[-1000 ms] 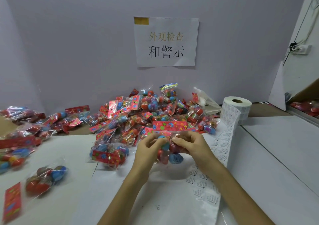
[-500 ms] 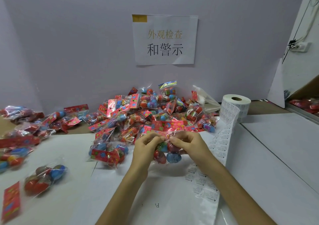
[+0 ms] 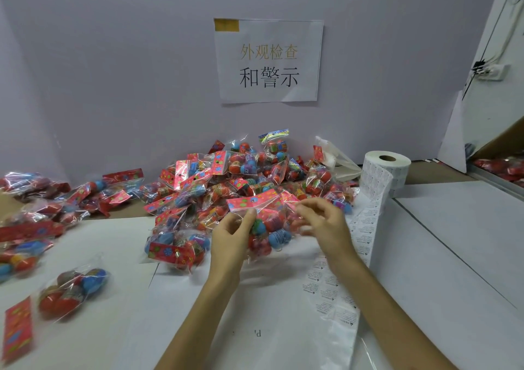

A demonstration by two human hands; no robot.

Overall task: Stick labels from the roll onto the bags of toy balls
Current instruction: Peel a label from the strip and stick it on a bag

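Near the middle of the table [image 3: 453,242], just in front of the big pile of bags [image 3: 241,177], the left hand [image 3: 231,237] pinches one bag of toy balls [image 3: 269,230] at its upper left side. It holds the bag up off the white paper [image 3: 198,298]. The right hand [image 3: 323,222] is just beside the bag on the right. It is blurry, but its fingers look loose and spread, and I see nothing in them. I cannot tell if it touches the bag. The roll [image 3: 387,168] of labels stands far to the right. Its strip of labels [image 3: 334,287] runs near and passes under the right arm.

I think a label has to be picked next. Things could go wrong from here. The bag hangs from one pinch, so it could slip or swing. The plastic is crinkly and bumpy over the balls, so a label could go on crooked or wrinkled. The arm lies over the strip, so it could drag the strip along.
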